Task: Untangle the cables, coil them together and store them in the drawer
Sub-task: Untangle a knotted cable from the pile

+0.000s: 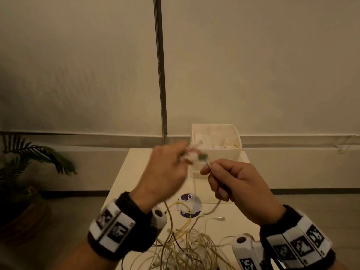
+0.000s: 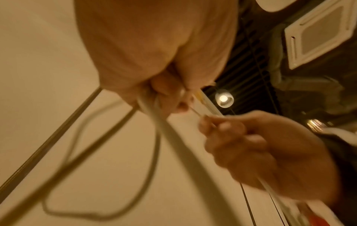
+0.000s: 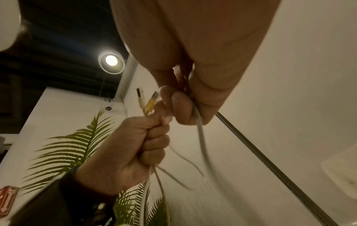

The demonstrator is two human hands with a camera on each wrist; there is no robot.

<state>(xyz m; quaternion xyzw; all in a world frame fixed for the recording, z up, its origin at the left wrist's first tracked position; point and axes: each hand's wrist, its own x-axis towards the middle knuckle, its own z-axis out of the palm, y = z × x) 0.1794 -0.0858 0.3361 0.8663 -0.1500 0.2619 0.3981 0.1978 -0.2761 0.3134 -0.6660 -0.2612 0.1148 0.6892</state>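
Note:
A tangle of white and yellow cables lies on the table's near part. Both hands are raised above it, close together. My left hand is blurred and grips a bunch of cable ends; in the right wrist view a white USB plug and a yellow USB plug stick up from its fist. My right hand pinches a white cable that hangs down from its fingers. The white drawer box stands open at the table's far end.
A round purple and white sticker lies on the white table, with a loose plug beside it. A potted palm stands left of the table. A metal pole runs up the wall behind.

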